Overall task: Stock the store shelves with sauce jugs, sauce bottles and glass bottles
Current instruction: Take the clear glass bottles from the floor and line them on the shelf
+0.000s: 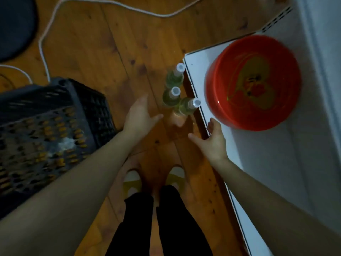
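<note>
as both hands (175, 130) hover empty, bottles (173, 97) stand ahead.

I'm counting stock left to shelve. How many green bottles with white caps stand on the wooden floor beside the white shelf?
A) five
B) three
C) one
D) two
B: three green bottles stand clustered on the floor by the shelf corner, one farthest, one in the middle and one nearest the shelf edge, each with a white cap; the left hand and right hand are both open and hold nothing.
</note>
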The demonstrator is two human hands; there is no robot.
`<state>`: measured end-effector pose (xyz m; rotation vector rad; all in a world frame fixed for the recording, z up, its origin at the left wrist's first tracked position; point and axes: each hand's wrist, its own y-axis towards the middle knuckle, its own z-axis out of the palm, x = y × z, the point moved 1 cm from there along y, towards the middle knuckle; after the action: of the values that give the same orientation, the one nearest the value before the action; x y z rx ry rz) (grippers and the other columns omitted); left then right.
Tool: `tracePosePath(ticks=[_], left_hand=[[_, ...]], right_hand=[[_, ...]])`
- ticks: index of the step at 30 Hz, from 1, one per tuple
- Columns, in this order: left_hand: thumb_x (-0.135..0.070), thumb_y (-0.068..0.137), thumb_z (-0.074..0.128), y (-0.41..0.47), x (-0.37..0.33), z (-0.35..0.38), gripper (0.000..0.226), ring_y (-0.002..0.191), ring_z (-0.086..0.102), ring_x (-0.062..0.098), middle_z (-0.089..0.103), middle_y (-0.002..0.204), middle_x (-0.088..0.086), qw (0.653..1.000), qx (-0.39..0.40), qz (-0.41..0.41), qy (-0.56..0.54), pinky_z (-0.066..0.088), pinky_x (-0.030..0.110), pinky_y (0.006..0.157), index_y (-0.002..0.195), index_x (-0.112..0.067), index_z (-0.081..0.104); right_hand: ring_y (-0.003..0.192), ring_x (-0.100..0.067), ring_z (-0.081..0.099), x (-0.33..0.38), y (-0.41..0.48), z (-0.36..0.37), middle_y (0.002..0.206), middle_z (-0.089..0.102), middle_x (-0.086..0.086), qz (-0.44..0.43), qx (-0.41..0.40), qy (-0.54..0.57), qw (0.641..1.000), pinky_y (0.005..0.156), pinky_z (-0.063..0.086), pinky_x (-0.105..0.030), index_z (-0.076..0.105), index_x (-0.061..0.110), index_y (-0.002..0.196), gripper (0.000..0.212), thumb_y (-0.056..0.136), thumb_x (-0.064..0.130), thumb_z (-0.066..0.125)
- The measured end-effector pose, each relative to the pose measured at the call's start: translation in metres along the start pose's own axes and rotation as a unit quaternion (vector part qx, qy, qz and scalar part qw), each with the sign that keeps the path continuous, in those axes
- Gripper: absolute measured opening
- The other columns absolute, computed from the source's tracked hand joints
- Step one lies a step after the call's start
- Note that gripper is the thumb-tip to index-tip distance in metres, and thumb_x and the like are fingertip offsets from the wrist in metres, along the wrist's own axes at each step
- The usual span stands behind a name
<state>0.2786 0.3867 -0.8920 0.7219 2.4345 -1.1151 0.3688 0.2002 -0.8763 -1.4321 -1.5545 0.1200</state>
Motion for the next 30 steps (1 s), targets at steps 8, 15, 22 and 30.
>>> tracePosePath(ticks=[8,15,22,30], left_hand=[[-0.026,0.070,0.078,0.099,0.029,0.074,0.097,0.139,0.025,0.020,0.029,0.151,0.005,0.994,0.016,0.108,-0.015,0.020,0.028,0.110,0.146,-0.014,0.018],[-0.020,0.069,0.078,0.125,0.032,0.096,0.084,0.129,0.037,0.011,0.045,0.140,0.004,0.979,-0.003,0.182,-0.096,0.025,0.014,0.100,0.140,-0.011,0.033],[-0.016,0.068,0.079,0.102,0.035,0.082,0.071,0.111,0.043,0.000,0.054,0.125,-0.002,0.976,-0.017,0.180,-0.118,0.033,0.003,0.087,0.131,-0.012,0.044],[-0.016,0.065,0.082,-0.008,0.016,0.007,0.076,0.110,0.047,0.002,0.053,0.119,-0.008,0.978,-0.046,0.108,-0.172,0.038,0.011,0.089,0.132,-0.011,0.046]], right_hand=[[0.135,-0.018,0.035,-0.038,0.104,0.055,0.146,0.038,-0.005,-0.090,-0.070,0.013,0.993,0.113,0.030,-0.035,0.028,0.012,0.142,0.091,0.069,0.030,0.079],[0.122,-0.018,0.050,-0.042,0.131,0.071,0.129,0.054,-0.007,-0.110,-0.071,0.061,0.990,0.104,0.042,-0.043,0.043,0.010,0.131,0.065,0.075,0.020,0.075],[0.122,-0.017,0.051,-0.035,0.109,0.061,0.130,0.055,-0.006,-0.089,-0.064,0.072,0.991,0.106,0.041,-0.039,0.045,0.010,0.131,0.066,0.074,0.013,0.076],[0.117,-0.016,0.053,0.018,0.010,0.020,0.123,0.058,-0.001,-0.066,-0.054,0.075,0.994,0.105,0.042,-0.037,0.048,0.014,0.129,0.067,0.070,0.009,0.078]])
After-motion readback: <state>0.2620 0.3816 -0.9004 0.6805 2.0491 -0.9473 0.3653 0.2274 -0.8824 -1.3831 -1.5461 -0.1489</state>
